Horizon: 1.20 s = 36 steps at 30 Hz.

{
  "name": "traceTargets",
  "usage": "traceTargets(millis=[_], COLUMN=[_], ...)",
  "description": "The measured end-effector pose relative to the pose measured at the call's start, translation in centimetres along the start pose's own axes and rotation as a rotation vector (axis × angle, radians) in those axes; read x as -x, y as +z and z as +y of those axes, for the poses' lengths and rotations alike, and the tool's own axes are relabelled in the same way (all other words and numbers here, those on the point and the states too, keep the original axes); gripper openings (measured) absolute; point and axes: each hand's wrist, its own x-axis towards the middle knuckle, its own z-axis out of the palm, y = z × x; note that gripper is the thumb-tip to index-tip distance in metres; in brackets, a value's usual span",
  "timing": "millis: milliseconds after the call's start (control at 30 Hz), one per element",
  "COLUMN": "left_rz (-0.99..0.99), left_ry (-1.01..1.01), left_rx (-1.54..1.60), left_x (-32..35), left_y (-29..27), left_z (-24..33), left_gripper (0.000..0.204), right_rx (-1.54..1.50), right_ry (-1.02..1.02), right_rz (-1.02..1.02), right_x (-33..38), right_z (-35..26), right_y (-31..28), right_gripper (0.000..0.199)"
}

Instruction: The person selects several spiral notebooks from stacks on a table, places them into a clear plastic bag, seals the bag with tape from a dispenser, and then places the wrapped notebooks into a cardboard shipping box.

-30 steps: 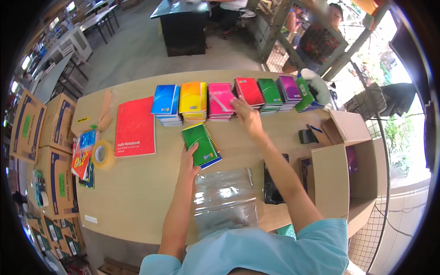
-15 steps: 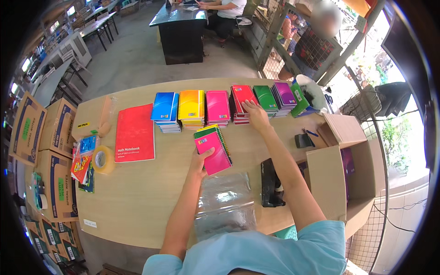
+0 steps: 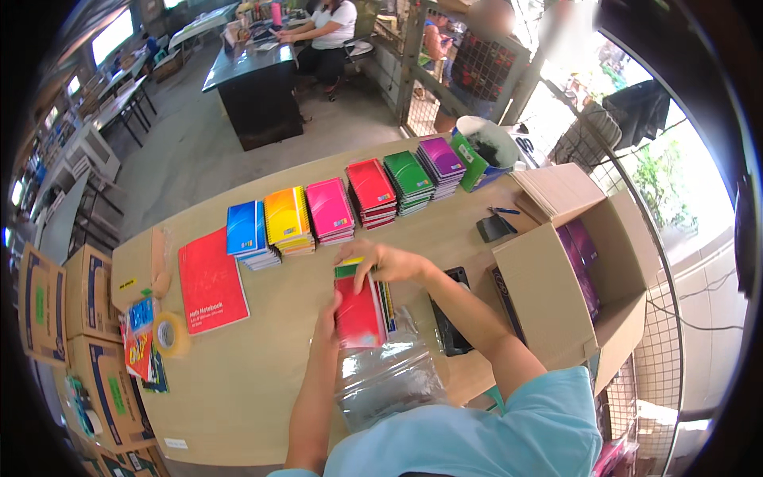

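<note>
A small bundle of spiral notebooks is between my hands above the near middle of the table, with a red notebook [image 3: 358,316] on top and green and yellow edges showing behind it. My left hand [image 3: 328,319] grips the bundle by its left side. Over its far end bends my right hand [image 3: 384,261], fingers closed on the red notebook's top edge. Beyond, in a row, stand stacks of blue [image 3: 246,228], yellow [image 3: 286,216], pink [image 3: 330,207], red [image 3: 370,184], green [image 3: 409,173] and purple notebooks [image 3: 442,158]. Clear plastic bags [image 3: 389,378] lie below the bundle.
An open carton [image 3: 544,294] with purple notebooks inside is at the right, beside a black object [image 3: 450,318]. To the left lie a large red notebook [image 3: 211,282] and a tape roll [image 3: 170,334]; cartons [image 3: 107,389] stand beyond. A bucket [image 3: 485,151] sits far right.
My right hand has left the red stack and come back to the bundle with a red notebook, which now covers the pink one. The head view has shifted and tilted.
</note>
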Motion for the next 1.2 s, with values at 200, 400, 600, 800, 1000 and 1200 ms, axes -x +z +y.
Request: traceTargets(millis=[200, 400, 600, 800, 1000, 1200], left_rz=[-0.037, 0.024, 0.012, 0.067, -0.005, 0.041], left_ry=[-0.130, -0.055, 0.070, 0.103, 0.147, 0.124], left_rx=[-0.013, -0.121, 0.041, -0.072, -0.039, -0.129], left_x=[0.9, -0.3, 1.1, -0.1, 3.9, 7.8], left_y=[-0.8, -0.9, 1.5, 0.7, -0.6, -2.2], left_z=[-0.4, -0.7, 0.3, -0.2, -0.1, -4.1], left_gripper=[0.048, 0.048, 0.047, 0.047, 0.038, 0.046], right_rx=[0.597, 0.701, 0.720, 0.078, -0.082, 0.018], right_ry=[0.591, 1.640, 1.370, 0.212, 0.381, 0.471], right_rz=[1.126, 1.223, 1.415, 1.480, 0.346, 0.344], right_x=[2.8, 6.6, 4.0, 5.2, 3.3, 3.1], right_z=[8.5, 14.2, 13.9, 4.9, -9.3, -9.5], right_y=[-12.2, -25.6, -23.2, -15.5, -0.8, 6.6], right_gripper=[0.032, 0.055, 0.054, 0.036, 0.041, 0.040])
